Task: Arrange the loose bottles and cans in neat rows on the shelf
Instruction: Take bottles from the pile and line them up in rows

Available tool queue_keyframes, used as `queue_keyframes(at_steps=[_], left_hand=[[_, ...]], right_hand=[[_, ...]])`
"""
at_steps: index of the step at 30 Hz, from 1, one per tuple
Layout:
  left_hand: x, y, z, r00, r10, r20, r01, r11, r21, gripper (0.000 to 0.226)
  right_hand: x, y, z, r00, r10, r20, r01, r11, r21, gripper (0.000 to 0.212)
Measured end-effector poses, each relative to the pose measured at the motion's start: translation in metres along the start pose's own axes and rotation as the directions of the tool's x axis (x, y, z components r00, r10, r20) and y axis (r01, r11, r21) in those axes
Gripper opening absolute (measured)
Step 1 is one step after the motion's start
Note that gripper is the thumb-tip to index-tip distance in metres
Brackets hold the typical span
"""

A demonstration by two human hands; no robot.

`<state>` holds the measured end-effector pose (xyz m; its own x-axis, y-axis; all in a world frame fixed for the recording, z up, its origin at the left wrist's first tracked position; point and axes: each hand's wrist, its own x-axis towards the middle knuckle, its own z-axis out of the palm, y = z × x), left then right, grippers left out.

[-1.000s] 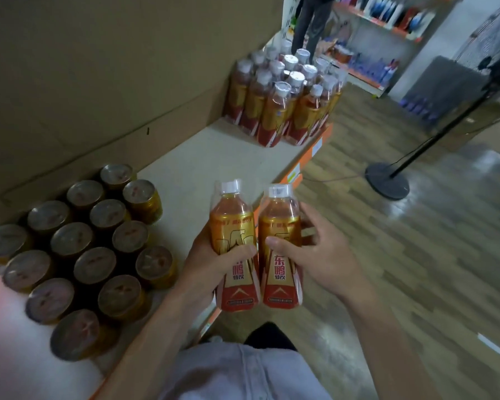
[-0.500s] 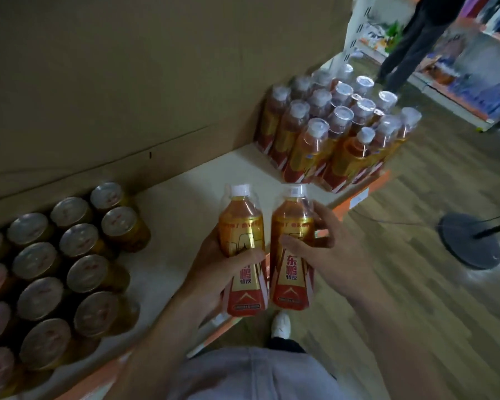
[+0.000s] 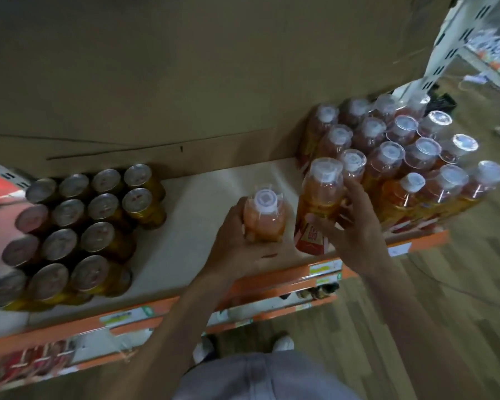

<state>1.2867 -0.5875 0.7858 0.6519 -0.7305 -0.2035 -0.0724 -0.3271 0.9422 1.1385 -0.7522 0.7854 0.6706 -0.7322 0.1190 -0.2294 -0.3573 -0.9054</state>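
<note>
Two hands clamped — left hand (image 3: 237, 246) on left bottle (image 3: 264, 217), right hand (image 3: 355, 235) on right bottle (image 3: 319, 197) | advise: seat both upright against bottle block (image 3: 401, 157)

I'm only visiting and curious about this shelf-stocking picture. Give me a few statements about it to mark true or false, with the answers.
1. Each hand holds one bottle. True: the left hand grips the left bottle, and the right hand grips the right bottle.
2. The cans stand to the right of the bottle group. False: the cans are at the left of the shelf, and the bottle group is at its right end.
3. Both held bottles have white caps. True.
4. The left bottle lies flat on its side. False: it is upright, cap up.
</note>
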Motion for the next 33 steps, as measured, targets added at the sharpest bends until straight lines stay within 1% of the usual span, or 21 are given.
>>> queue_keyframes(at_steps=[2,4,6,9,11,14,16,18,20,22,25,28,31,33], left_hand=[[0.006,-0.014,0.0,0.999,0.008,-0.039,-0.006,0.999,0.035,0.086],[0.009,-0.027,0.0,0.998,0.008,-0.055,-0.003,0.996,0.093,0.08],[0.012,-0.036,0.001,0.999,-0.001,-0.047,0.007,0.993,0.117,0.077],[0.019,-0.043,0.004,0.999,0.016,-0.032,-0.011,0.99,0.139,0.083],[0.022,-0.041,0.007,0.999,0.032,-0.014,-0.03,0.991,0.13,0.088],[0.027,-0.039,0.011,0.999,0.033,0.014,-0.034,0.993,0.114,0.088],[0.031,-0.039,0.012,0.999,0.029,0.018,-0.03,0.995,0.095,0.086],[0.034,-0.037,0.012,0.999,0.031,0.025,-0.033,0.996,0.081,0.086],[0.037,-0.037,0.012,0.999,0.032,0.041,-0.034,0.998,0.058,0.087],[0.04,-0.039,0.012,0.999,0.021,0.045,-0.023,0.999,0.039,0.09],[0.041,-0.041,0.014,0.999,0.007,0.047,-0.01,0.999,0.051,0.096],[0.042,-0.04,0.015,0.999,0.008,0.045,-0.012,0.996,0.085,0.094],[0.041,-0.037,0.018,0.999,0.003,0.039,-0.006,0.996,0.092,0.093],[0.042,-0.036,0.022,0.999,0.012,0.037,-0.016,0.995,0.099,0.093]], right_hand=[[0.003,0.02,0.008,0.999,-0.034,0.041,0.031,0.998,0.057,0.076],[0.001,0.038,0.014,0.997,-0.018,0.08,0.008,0.992,0.125,0.078],[-0.002,0.044,0.018,0.995,0.0,0.098,-0.019,0.981,0.191,0.074],[-0.003,0.044,0.024,0.994,0.037,0.105,-0.055,0.984,0.172,0.067],[-0.002,0.042,0.034,0.994,0.089,0.059,-0.096,0.987,0.131,0.073],[0.0,0.041,0.051,0.982,0.159,-0.106,-0.152,0.986,0.067,0.09],[-0.001,0.04,0.06,0.963,0.189,-0.193,-0.183,0.982,0.047,0.096],[-0.006,0.04,0.064,0.951,0.184,-0.247,-0.184,0.983,0.023,0.087],[-0.013,0.041,0.065,0.951,0.124,-0.284,-0.142,0.989,-0.042,0.071],[-0.021,0.042,0.06,0.952,0.083,-0.294,-0.108,0.992,-0.07,0.062],[-0.029,0.048,0.05,0.936,0.092,-0.341,-0.125,0.989,-0.075,0.061],[-0.03,0.057,0.034,0.908,0.129,-0.399,-0.183,0.978,-0.101,0.06],[-0.027,0.064,0.015,0.896,0.173,-0.408,-0.234,0.967,-0.104,0.059],[-0.025,0.064,0.007,0.899,0.169,-0.403,-0.24,0.962,-0.131,0.058]])
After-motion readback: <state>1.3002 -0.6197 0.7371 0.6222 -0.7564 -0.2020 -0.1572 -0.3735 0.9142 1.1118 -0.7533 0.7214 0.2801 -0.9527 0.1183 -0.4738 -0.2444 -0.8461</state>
